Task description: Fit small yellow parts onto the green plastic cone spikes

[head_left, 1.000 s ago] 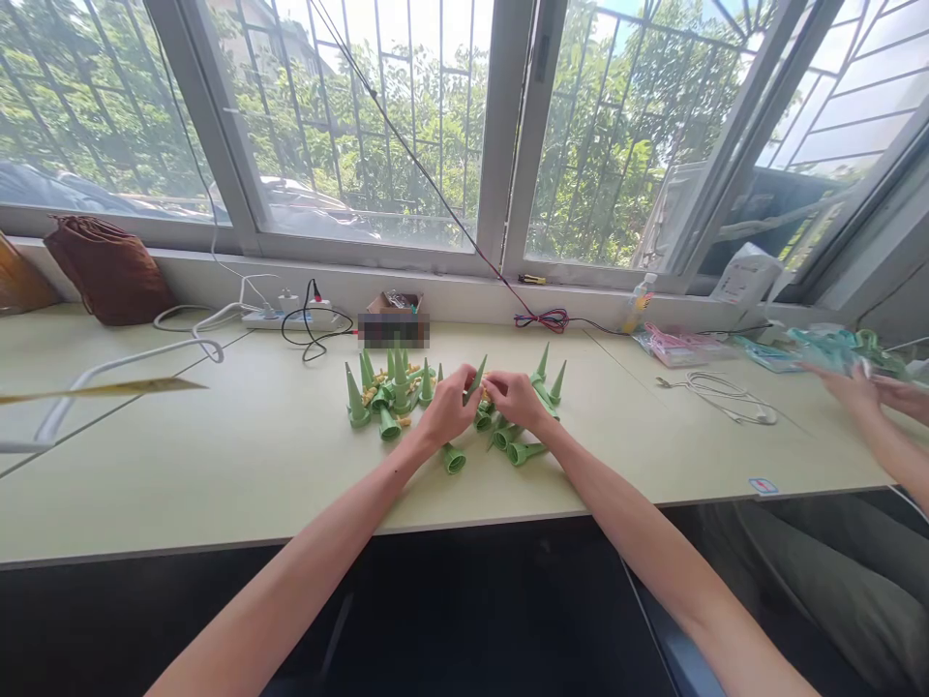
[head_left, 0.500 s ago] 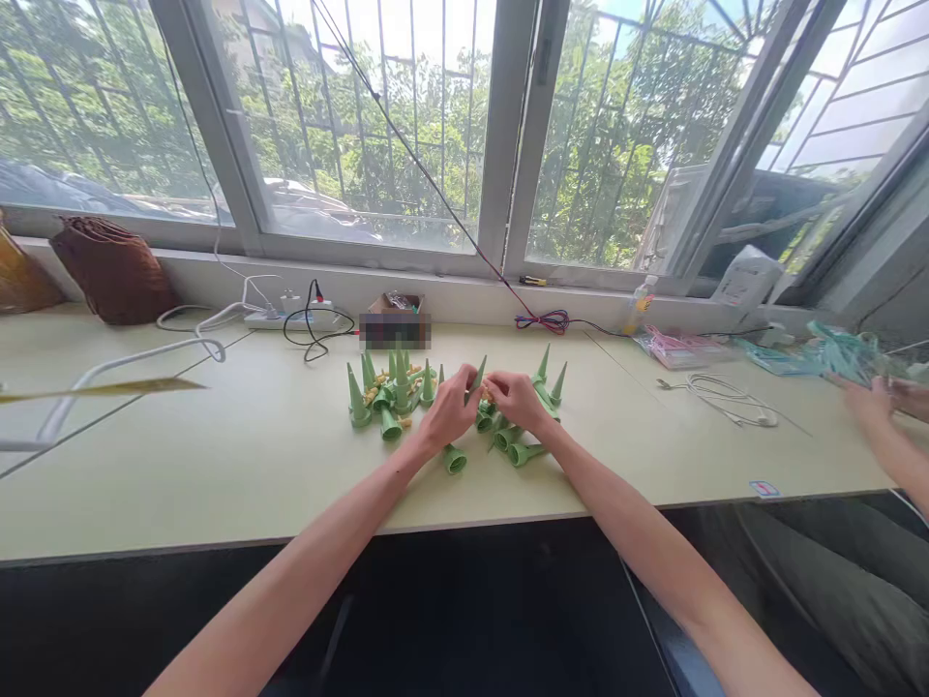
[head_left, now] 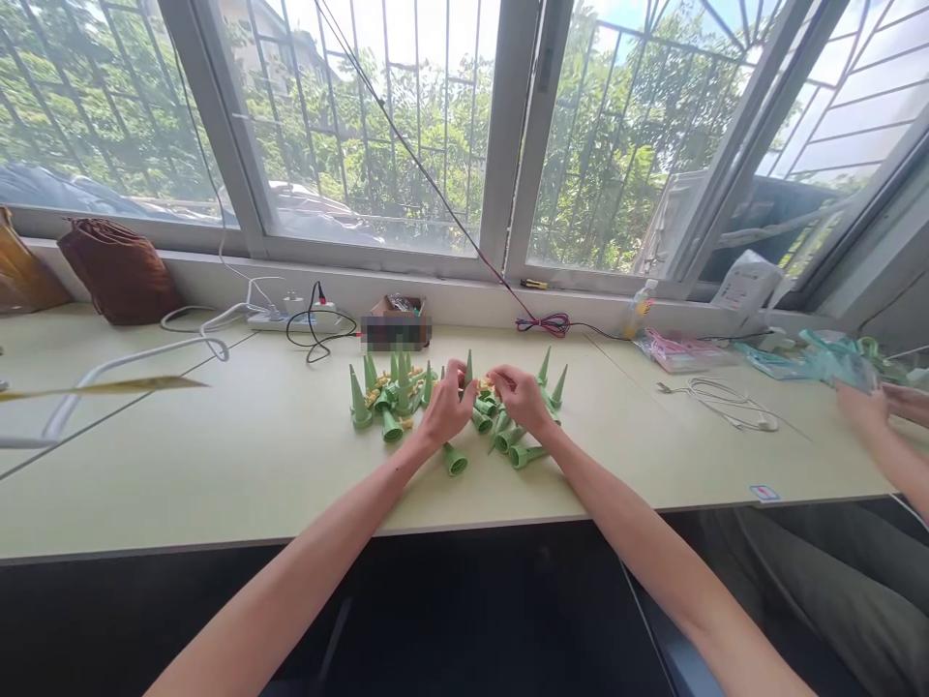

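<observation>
While my left hand (head_left: 448, 407) grips a green cone (head_left: 469, 367) tip-up, in from the front edge of the counter (head_left: 276, 474), my right hand (head_left: 521, 399) hangs just right of it, bunched by yellow pieces (head_left: 484, 385); whether pinching one, I can't tell.

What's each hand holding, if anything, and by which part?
The left hand holds a green cone by its lower part, tip up. Whether the right hand holds anything cannot be told.
</observation>
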